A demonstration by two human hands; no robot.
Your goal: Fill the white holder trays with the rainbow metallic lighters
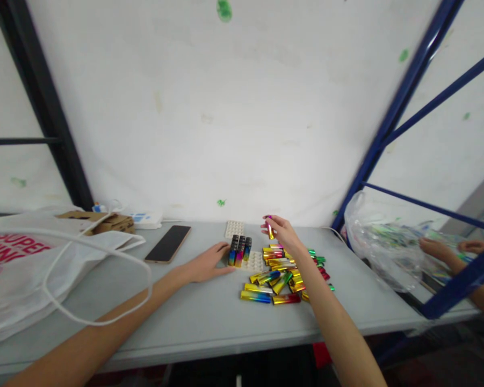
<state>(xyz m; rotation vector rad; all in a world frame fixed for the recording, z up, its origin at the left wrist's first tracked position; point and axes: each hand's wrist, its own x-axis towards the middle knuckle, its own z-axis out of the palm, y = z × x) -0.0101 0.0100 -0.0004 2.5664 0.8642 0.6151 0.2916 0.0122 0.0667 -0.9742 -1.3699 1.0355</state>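
Observation:
My right hand (pixel 282 233) is raised a little above the table, fingers pinched on one shiny gold lighter (pixel 270 230) held upright. Below it lies a pile of several metallic gold, green and red lighters (pixel 282 275). My left hand (pixel 208 263) lies flat on the grey table, fingers stretched out, its fingertips touching the left side of a white holder tray (pixel 254 262). Several lighters (pixel 239 250) stand upright in that tray.
A second white tray (pixel 234 228) lies behind. A dark phone (pixel 168 243) lies to the left, beside a white carrier bag with red print (pixel 32 269) and a cardboard box (pixel 105 221). A clear plastic bag (pixel 378 236) and another person's hands (pixel 447 251) are at the right, beyond a blue frame (pixel 390 118).

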